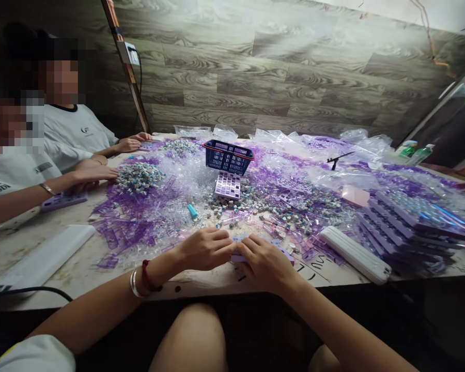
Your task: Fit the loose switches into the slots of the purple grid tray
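Note:
My left hand [204,249] and my right hand [264,263] meet at the near edge of the table [81,268], both pressed onto a flat purple plastic tray [284,253] that lies between them. Most of the tray is hidden under my fingers. Small grey and blue switch parts [256,204] lie scattered just beyond my hands. Another purple grid tray [228,185] rests further back, in front of a dark blue basket [228,156].
Stacks of purple trays [406,227] fill the right side. White oblong bars lie at the right [354,254] and left [42,261]. Clear bags [294,150] and purple strips [132,222] cover the middle. Two other people sit at the left, their hands [95,173] near a parts pile [138,178].

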The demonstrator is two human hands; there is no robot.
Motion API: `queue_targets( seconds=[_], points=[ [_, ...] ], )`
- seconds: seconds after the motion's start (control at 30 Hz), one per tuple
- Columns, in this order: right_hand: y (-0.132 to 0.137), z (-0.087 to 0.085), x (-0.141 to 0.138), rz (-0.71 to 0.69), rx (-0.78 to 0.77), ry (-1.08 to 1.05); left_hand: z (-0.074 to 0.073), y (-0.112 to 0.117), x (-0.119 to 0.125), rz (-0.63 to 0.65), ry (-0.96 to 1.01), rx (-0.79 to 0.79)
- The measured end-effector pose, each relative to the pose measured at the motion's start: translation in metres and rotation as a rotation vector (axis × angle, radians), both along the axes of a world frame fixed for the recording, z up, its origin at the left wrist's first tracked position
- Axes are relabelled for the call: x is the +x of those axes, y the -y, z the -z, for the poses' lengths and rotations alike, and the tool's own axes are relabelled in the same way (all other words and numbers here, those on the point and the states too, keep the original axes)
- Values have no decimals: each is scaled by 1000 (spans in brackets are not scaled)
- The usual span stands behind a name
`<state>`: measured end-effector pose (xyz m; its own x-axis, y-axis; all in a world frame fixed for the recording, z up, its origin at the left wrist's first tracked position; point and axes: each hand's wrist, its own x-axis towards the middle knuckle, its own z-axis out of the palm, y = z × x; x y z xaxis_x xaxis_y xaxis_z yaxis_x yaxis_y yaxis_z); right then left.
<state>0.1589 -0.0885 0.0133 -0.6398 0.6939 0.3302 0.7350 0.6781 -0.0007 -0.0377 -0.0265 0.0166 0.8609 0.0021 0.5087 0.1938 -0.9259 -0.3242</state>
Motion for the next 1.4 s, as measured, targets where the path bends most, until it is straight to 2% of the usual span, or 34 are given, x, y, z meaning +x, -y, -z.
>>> queue_targets(
  seconds=[0.23,0.5,0.67,0.77,0.83,0.97,1.1,1.2,1.3,1.33,1.4],
  points=[
    [1,-7,-2,25,-22,-20,2,-4,-2,9,-9,-47],
    [2,-11,-2,22,-171,-142,6,-2,-4,37,-5,-2],
    [-3,-8,8,-110,-258,-344,7,2,-2,46,-9,19],
    [-8,-6,16,-141,-255,-423,12,3,-1,44,-32,-29],
    [-12,-5,19,-84,-229,-404,15,4,-1,37,-86,-110],
    [-14,-4,21,129,-240,-266,17,8,-2,8,-232,-280],
    [-16,-2,18,139,-325,-263,14,8,-3,-34,-265,-345],
    [-22,0,14,151,-344,-320,13,3,-6,30,-213,-354],
    [-31,1,5,287,-268,-358,12,-6,-9,73,-70,-333],
    [-35,1,2,338,-226,-354,12,-10,-11,36,2,-323],
    [-41,1,-8,421,-154,-313,13,-18,-13,-124,158,-302]
  ],
)
